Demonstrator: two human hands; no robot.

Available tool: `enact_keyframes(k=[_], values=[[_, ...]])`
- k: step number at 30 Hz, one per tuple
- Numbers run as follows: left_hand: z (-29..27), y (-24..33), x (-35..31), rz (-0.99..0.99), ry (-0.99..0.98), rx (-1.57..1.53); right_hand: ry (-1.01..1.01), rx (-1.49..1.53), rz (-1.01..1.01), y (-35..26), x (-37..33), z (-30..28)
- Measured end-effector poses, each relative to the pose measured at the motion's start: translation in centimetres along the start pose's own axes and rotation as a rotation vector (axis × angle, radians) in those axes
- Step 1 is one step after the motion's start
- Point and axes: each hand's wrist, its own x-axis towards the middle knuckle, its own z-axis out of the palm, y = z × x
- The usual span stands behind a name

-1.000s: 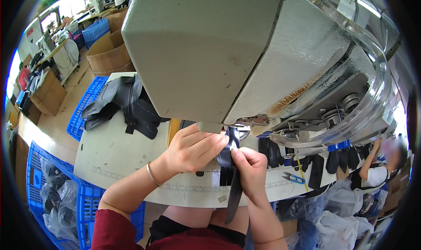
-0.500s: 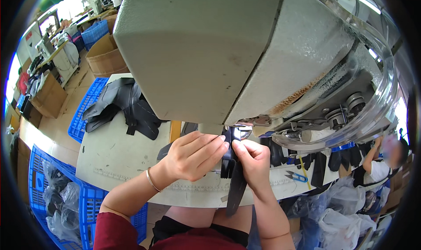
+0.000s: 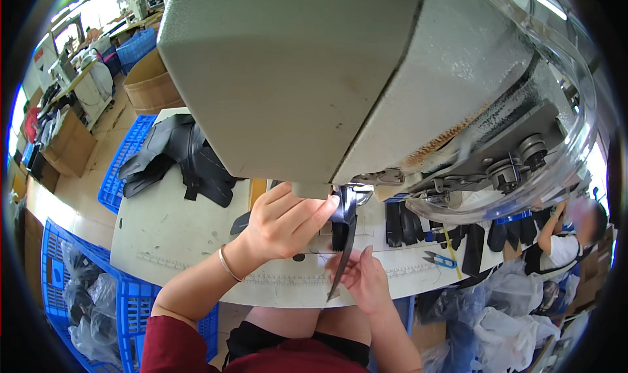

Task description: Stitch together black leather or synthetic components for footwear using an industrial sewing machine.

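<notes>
Left hand (image 3: 282, 224) presses a black strap (image 3: 343, 232) under the sewing machine (image 3: 340, 79); right hand (image 3: 364, 278) pinches its tail, grip closed, mid-feed; next move likely needs steady guiding.

A worker in a dark red top with short sleeves and black shorts, forearms bare, wears a thin metal bangle on the wrist of the left hand (image 3: 281, 226).
</notes>
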Motion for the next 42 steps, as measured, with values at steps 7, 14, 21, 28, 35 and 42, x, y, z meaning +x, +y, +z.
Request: enact_keyframes(k=[7,14,21,28,35,42], values=[[0.3,1.2,-0.3,-0.121,0.031,-0.021,0.004,0.158,-0.393,-2.5,2.6,1.5],[0.7,1.2,-0.9,-0.152,0.131,-0.219,-0.195,0.609,-0.201,-5.2,4.6,2.5],[-0.1,0.9,-0.9,-0.135,0.049,-0.14,0.282,-0.374,-0.571,-3.7,1.7,4.1],[-0.7,-0.5,-0.7,0.007,-0.021,-0.13,0.029,-0.808,-0.653,-4.9,2.7,5.1],[-0.8,-0.5,-0.3,0.035,-0.026,-0.103,0.062,-0.508,-0.496,-4.0,3.3,4.8],[-0.7,-0.6,0.0,0.048,-0.03,-0.055,0.066,-0.404,-0.43,-3.9,3.1,5.0]])
